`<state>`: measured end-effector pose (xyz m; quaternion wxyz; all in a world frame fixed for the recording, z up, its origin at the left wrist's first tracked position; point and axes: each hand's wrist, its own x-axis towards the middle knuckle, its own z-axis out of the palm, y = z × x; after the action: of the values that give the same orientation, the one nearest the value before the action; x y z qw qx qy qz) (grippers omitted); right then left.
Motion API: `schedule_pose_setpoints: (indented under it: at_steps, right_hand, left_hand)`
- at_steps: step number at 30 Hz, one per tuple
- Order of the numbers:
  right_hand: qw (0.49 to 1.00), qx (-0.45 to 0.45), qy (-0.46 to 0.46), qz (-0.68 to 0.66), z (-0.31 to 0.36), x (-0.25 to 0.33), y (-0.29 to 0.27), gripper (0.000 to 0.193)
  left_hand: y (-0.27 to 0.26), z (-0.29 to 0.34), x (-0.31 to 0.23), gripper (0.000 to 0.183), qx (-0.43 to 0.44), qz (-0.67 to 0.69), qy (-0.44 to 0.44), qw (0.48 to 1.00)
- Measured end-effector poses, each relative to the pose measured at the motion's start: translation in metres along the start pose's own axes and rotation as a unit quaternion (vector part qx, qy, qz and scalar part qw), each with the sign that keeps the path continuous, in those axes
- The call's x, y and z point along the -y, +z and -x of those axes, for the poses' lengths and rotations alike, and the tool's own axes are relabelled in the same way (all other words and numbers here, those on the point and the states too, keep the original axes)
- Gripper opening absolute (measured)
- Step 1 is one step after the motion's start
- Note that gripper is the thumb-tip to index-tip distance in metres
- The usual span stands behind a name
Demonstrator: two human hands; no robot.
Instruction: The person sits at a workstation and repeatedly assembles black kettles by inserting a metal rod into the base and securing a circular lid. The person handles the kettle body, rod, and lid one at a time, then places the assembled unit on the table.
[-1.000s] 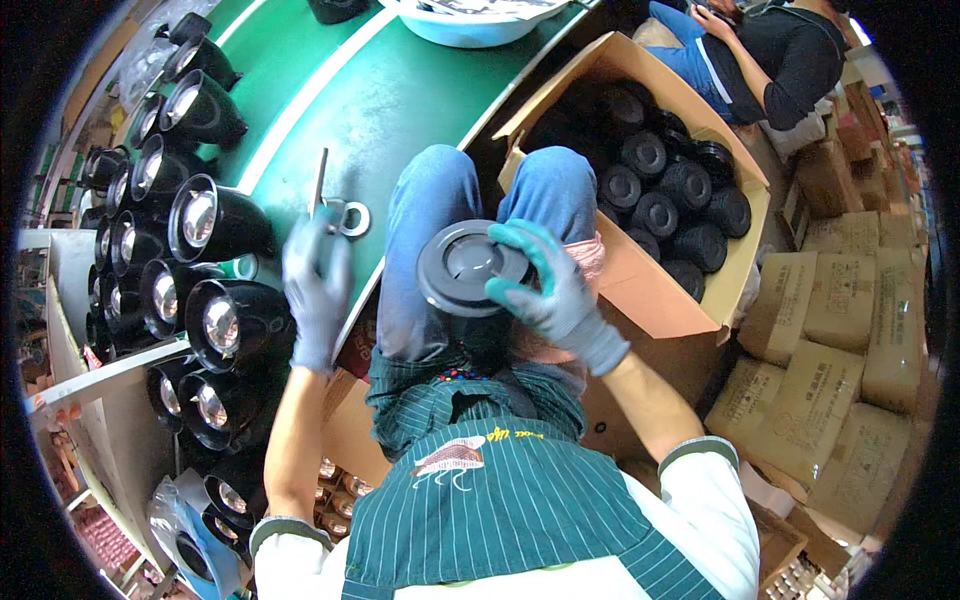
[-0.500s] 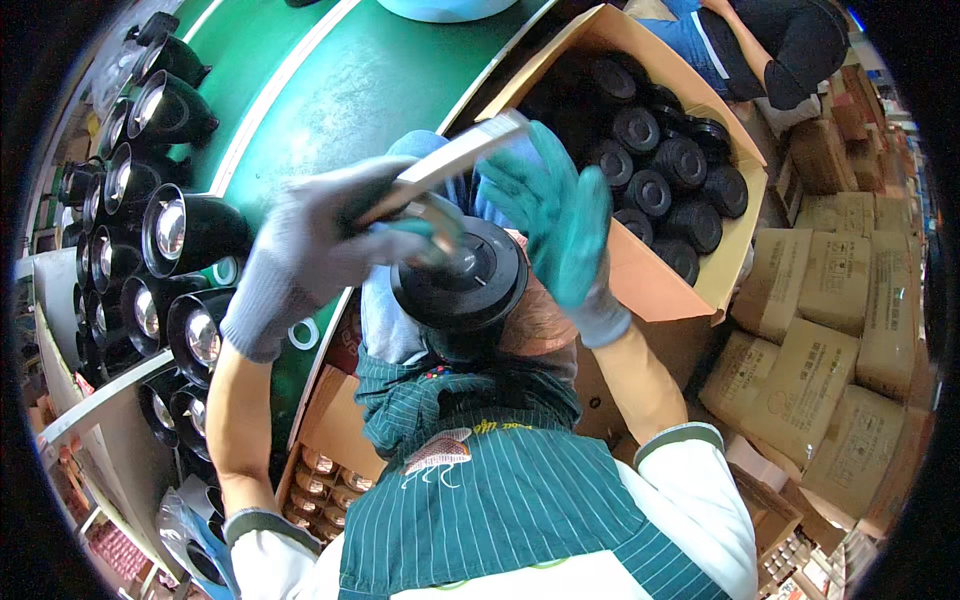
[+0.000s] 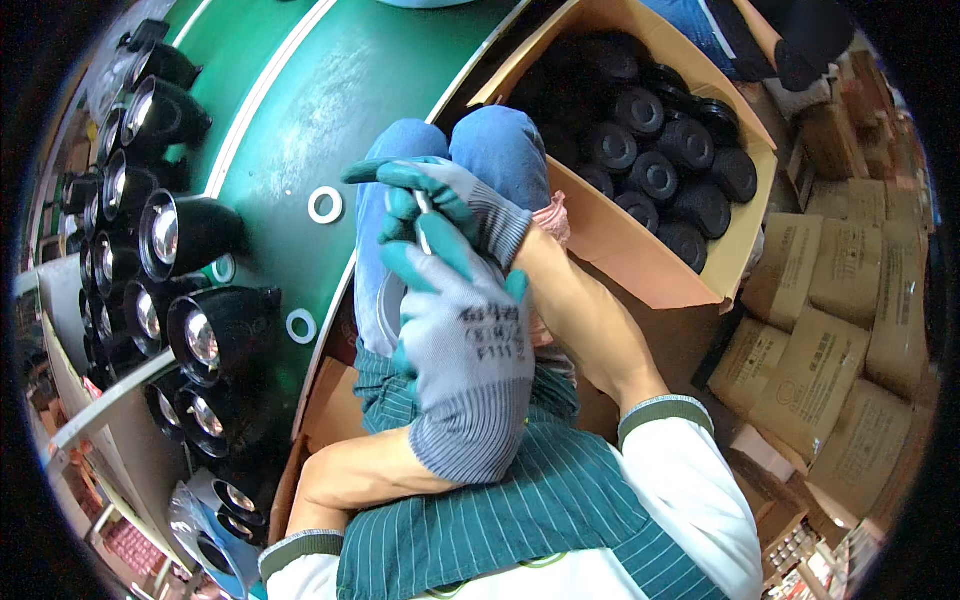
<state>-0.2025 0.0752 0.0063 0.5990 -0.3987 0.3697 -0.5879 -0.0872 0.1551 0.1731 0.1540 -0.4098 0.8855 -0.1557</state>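
My left hand (image 3: 465,335), in a grey glove with green palm and fingers, is raised over my lap, back of the hand towards me. Its fingers close at a thin, pale, narrow piece (image 3: 425,218), whose kind I cannot make out. Just beyond, my right hand (image 3: 450,195), gloved alike, bends across with its fingers curled around the same piece and one finger stretched out to the left. A pale grey curved edge (image 3: 391,305) shows beside my left hand; most of that thing is hidden. My jeans-clad knees (image 3: 505,145) lie beyond the hands.
Left, black vessels (image 3: 165,235) with shiny metal insides crowd the green bench (image 3: 340,100). White rings (image 3: 325,205) lie near its edge. To the right stands an open carton (image 3: 640,275) of black round lids (image 3: 655,175). Closed cartons (image 3: 805,385) are stacked farther right; another person (image 3: 740,35) sits beyond.
My hands have come together over my lap, the left swinging inward and the right crossing leftward. The black round lid and the pale flat bar seen earlier are now mostly hidden. Another white ring shows.
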Motion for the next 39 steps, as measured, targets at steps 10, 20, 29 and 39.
schedule_pose_setpoints:
  at_steps: [10, 20, 29, 39]
  right_hand:
    - [0.994, -0.107, -0.022, -0.016, 0.081, 0.042, 0.019, 0.046]
    - [0.970, -0.241, -0.033, -0.012, 0.138, 0.075, 0.053, 0.062]
    - [0.809, -0.114, 0.030, 0.576, 0.138, 0.065, 0.091, 0.103]
    - [0.864, -0.284, -0.201, 0.363, 0.131, 0.147, 0.056, 0.082]
  left_hand:
    - [0.069, -0.023, 0.096, 0.062, -0.121, 0.428, 0.106, 0.889]
    - [0.113, -0.122, 0.119, 0.058, -0.016, 0.621, 0.308, 0.721]
    - [0.288, -0.113, 0.182, 0.051, -0.288, 0.364, -0.099, 0.880]
    - [0.204, -0.108, 0.160, 0.100, 0.039, 0.299, -0.204, 0.931]
